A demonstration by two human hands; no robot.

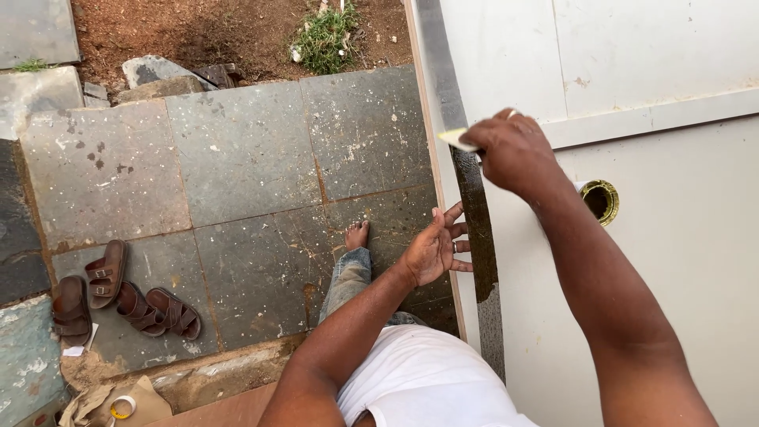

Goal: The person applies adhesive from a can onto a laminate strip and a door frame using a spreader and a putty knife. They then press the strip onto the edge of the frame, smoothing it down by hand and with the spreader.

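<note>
My right hand point(512, 150) is closed on a small pale flat scraper point(456, 139), its tip against the dark edge point(474, 205) of a white door point(672, 261). My left hand point(435, 249), fingers spread and a ring on one finger, rests against the same edge lower down, holding nothing. The dark strip looks wet or coated below the scraper. A round brass-rimmed hole point(601, 200) sits in the door face to the right of my right forearm.
Grey stone paving point(237, 158) speckled with paint lies below, my bare foot point(357, 235) on it. Brown sandals point(126, 296) sit at the left. A tape roll point(122, 408) and paper scraps lie at bottom left. Bare soil and a weed tuft point(324, 35) are beyond.
</note>
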